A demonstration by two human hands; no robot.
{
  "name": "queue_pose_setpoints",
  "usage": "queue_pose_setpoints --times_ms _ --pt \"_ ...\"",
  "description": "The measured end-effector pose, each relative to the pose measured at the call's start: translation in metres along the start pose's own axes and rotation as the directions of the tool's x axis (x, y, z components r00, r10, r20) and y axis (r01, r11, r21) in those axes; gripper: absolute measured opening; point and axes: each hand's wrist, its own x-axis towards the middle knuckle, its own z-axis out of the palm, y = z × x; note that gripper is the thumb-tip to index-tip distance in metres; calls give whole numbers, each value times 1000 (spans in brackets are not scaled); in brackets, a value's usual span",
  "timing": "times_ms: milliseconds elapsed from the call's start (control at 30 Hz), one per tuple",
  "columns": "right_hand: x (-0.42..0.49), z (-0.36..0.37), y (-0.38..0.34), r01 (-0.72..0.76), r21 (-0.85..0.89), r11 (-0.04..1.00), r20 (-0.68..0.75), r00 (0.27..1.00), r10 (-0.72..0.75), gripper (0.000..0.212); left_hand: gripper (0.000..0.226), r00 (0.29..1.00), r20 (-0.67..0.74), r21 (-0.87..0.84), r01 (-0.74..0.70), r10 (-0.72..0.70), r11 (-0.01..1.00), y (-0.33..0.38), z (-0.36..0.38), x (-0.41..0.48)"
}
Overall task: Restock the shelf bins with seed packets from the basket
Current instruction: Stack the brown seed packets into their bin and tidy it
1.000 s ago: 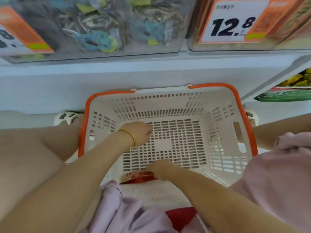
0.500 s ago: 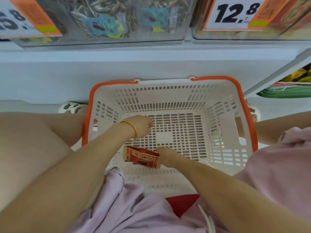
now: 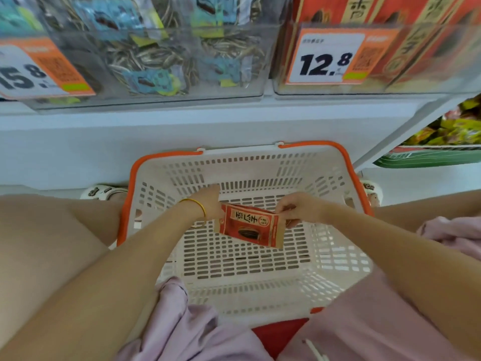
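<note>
A white lattice basket (image 3: 242,165) with an orange rim stands on the floor between my knees, below the shelf. Over its bare bottom a red seed packet (image 3: 250,226) with a sunflower seed picture hangs tilted between both hands. My right hand (image 3: 299,208) pinches its upper right corner. My left hand (image 3: 209,201), with a gold bangle on the wrist, holds the packet's left end; its fingers are mostly hidden. Above, a clear bin (image 3: 161,61) holds blue striped-seed packets, and the clear bin (image 3: 416,48) to its right holds matching red packets.
Price tags reading 15.8 (image 3: 39,71) and 12.8 (image 3: 325,61) hang on the bin fronts. A lower shelf (image 3: 442,142) at the right carries green and yellow packs. My sandalled feet flank the basket, and pink clothing fills the bottom of the view.
My right hand lifted the red packet from the basket's near edge up and to the right, turning its face toward me. My left hand came onto its left end. The view tilted up.
</note>
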Motion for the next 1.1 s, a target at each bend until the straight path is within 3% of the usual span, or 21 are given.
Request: queue_pose_setpoints --times_ms 67,133,200,300,367,433,567,633,700,767,800,867,1000,1100 --pt "-25 -26 -1 31 109 994 -50 998 -25 9 61 999 9 -251 -28 31 968 13 -5 -1" --pt "-50 -45 0 49 210 976 -107 994 -27 7 39 990 -43 -471 -136 132 872 31 -9 -7" --pt "-73 -59 1 60 208 976 -168 985 -25 10 29 972 -116 -583 -235 206 777 53 -17 -20" --pt "-106 -79 -8 62 -59 996 -238 968 -74 30 22 919 -222 -552 -393 325 735 89 -35 -42" --pt "-127 -90 -21 149 -69 986 -250 955 -161 42 16 879 -277 -425 -474 388 771 118 -56 -60" --pt "-147 -102 -36 266 -68 961 -300 914 -274 39 10 815 -311 -201 -559 489 805 154 -81 -83" --pt "-192 -136 -58 457 -58 887 -472 771 -428 37 16 569 -449 267 -649 688 712 224 -134 -133" --pt "-220 -160 -67 573 3 820 -599 657 -457 41 16 436 -569 222 -735 698 641 249 -157 -154" --pt "-244 -184 -75 666 -18 745 -735 496 -462 39 28 312 -679 165 -817 665 552 270 -175 -167" --pt "-259 -204 -80 728 -64 683 -828 343 -443 38 33 214 -726 232 -819 654 525 287 -190 -168" --pt "-262 -212 -83 730 -91 677 -856 290 -428 37 34 198 -731 280 -785 653 552 293 -197 -164" --pt "-262 -223 -87 708 -131 694 -882 237 -408 37 34 234 -724 364 -669 649 648 304 -207 -146" --pt "-244 -234 -82 689 -98 718 -875 284 -392 32 19 348 -669 478 -475 657 738 318 -217 -109" --pt "-234 -238 -77 646 -75 759 -872 328 -365 31 13 435 -676 420 -436 595 796 328 -221 -103"
